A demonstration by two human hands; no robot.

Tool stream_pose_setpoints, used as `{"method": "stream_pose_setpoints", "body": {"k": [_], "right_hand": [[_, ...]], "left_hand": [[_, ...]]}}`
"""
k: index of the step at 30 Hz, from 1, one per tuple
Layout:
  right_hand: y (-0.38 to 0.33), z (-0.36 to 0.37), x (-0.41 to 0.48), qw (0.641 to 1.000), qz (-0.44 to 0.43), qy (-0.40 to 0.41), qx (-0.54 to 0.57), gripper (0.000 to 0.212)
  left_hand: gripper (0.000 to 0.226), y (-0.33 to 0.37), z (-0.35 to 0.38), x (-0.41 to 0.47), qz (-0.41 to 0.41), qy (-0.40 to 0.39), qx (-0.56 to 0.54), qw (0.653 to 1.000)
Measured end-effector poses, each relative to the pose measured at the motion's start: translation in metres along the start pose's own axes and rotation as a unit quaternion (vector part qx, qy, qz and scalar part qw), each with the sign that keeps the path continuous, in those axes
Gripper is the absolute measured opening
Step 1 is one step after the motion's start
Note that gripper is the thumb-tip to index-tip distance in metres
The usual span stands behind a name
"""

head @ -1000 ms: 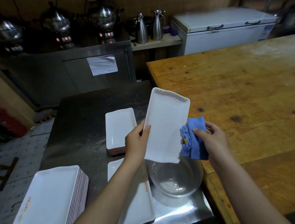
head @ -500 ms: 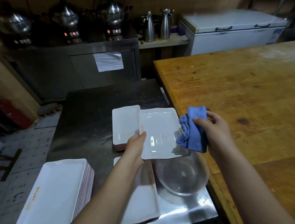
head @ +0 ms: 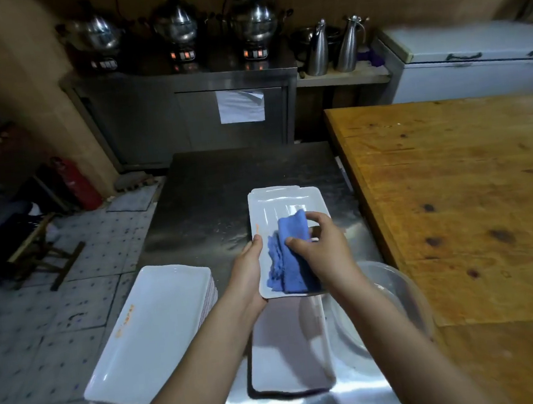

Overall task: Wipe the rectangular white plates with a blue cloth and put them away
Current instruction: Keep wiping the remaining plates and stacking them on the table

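A small rectangular white plate (head: 288, 206) is held level above the steel table, and my left hand (head: 248, 268) grips its left edge. My right hand (head: 322, 248) holds the blue cloth (head: 288, 258) and presses it onto the plate's inner face. Behind the held plate, the far edge of a short stack of similar plates (head: 273, 190) peeks out. A long white plate (head: 290, 354) lies below my hands. At the table's left corner rests a tall stack of large white plates (head: 154, 334).
A clear bowl (head: 393, 306) sits right of the long plate, against the wooden table (head: 468, 200). The steel table (head: 225, 186) stretches ahead. Steel pots, two jugs and a white chest freezer line the back. A red extinguisher and wooden stool stand left on the floor.
The plate went from upright to level and moved over the small stack. My right hand brought the cloth from the plate's right edge onto its inner face.
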State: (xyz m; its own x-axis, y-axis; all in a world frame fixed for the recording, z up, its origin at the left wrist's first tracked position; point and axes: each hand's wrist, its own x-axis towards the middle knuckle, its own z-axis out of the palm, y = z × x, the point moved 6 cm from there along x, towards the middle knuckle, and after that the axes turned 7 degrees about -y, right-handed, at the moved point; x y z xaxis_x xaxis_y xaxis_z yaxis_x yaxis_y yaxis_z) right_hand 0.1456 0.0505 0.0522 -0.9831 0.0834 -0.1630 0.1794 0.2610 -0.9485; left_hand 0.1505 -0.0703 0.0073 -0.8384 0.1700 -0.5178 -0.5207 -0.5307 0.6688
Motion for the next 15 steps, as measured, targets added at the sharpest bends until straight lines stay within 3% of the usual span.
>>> {"method": "stream_pose_setpoints", "body": {"k": [3, 7, 9, 11, 15], "right_hand": [[-0.014, 0.010, -0.007, 0.986, -0.066, 0.008, -0.155, 0.054], [-0.030, 0.025, -0.020, 0.895, -0.134, 0.017, -0.424, 0.054], [-0.030, 0.038, -0.024, 0.871, -0.148, -0.037, -0.467, 0.046], [-0.021, 0.052, -0.028, 0.854, -0.142, -0.085, -0.493, 0.052], [-0.015, 0.071, -0.027, 0.815, -0.176, -0.111, -0.540, 0.056]], "left_hand": [[0.033, 0.010, -0.009, -0.008, 0.028, 0.007, 0.045, 0.999], [0.031, 0.019, -0.017, -0.018, 0.037, 0.004, 0.059, 0.998], [0.033, 0.022, -0.018, -0.022, 0.042, -0.001, 0.072, 0.997], [0.033, 0.027, -0.019, -0.026, 0.057, 0.005, 0.092, 0.994], [0.036, 0.027, -0.019, -0.030, 0.067, 0.013, 0.140, 0.988]]}}
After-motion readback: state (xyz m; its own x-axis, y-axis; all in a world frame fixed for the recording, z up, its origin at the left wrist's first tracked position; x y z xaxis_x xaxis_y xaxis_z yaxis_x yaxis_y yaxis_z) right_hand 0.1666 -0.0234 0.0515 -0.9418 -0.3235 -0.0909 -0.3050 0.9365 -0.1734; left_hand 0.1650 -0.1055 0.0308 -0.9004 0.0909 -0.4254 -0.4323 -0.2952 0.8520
